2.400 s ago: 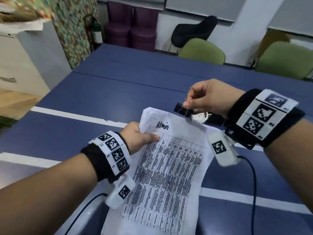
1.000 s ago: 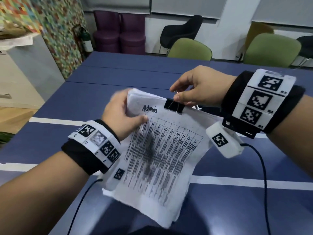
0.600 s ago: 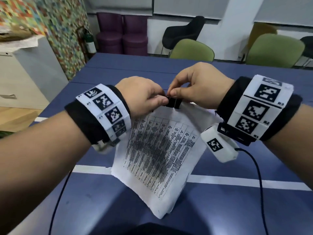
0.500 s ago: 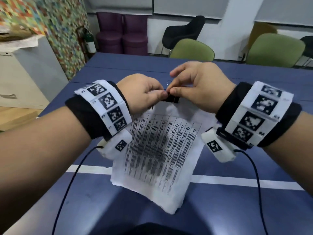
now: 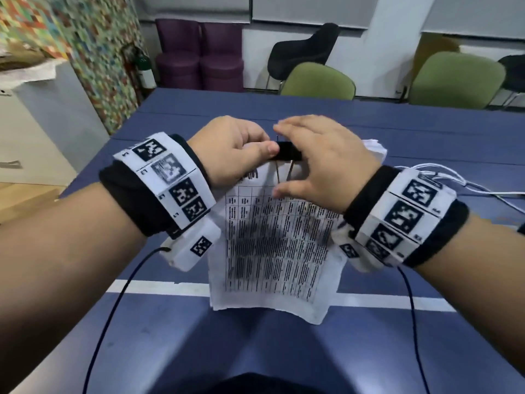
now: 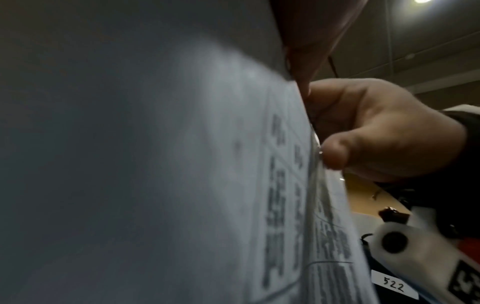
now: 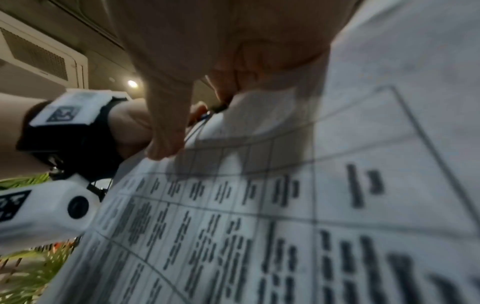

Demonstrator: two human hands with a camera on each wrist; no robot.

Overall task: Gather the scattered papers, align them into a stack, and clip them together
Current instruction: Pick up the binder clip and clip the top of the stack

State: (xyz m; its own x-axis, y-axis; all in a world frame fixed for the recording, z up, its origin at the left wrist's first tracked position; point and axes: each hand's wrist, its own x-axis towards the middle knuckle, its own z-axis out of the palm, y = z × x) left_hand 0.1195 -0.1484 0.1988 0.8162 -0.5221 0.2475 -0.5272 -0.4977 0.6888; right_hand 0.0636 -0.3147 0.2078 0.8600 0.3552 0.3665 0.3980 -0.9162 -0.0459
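Note:
A stack of printed papers (image 5: 272, 251) hangs upright above the blue table (image 5: 199, 336). A black binder clip (image 5: 288, 151) sits on its top edge, and the clip's front wire handle (image 5: 284, 174) lies folded down on the page. My left hand (image 5: 241, 149) grips the stack's top left, thumb against the clip's end. My right hand (image 5: 312, 157) pinches from the right: its thumb presses the handle's end onto the page, its fingers reach over the top edge. The left wrist view shows that right thumb (image 6: 335, 154) on the papers (image 6: 285, 205). The right wrist view shows the page (image 7: 311, 205) close up.
Two green chairs (image 5: 318, 81) (image 5: 454, 81) and a black chair (image 5: 304, 49) stand beyond the table's far edge. Purple stools (image 5: 199, 58) are at the back. A cabinet (image 5: 42, 123) is at the left. White cables (image 5: 454, 180) lie at the right.
The clip went onto the stack's top edge and the stack rose upright. My left hand slid up beside the clip. The front handle has folded down, with my right thumb now on it.

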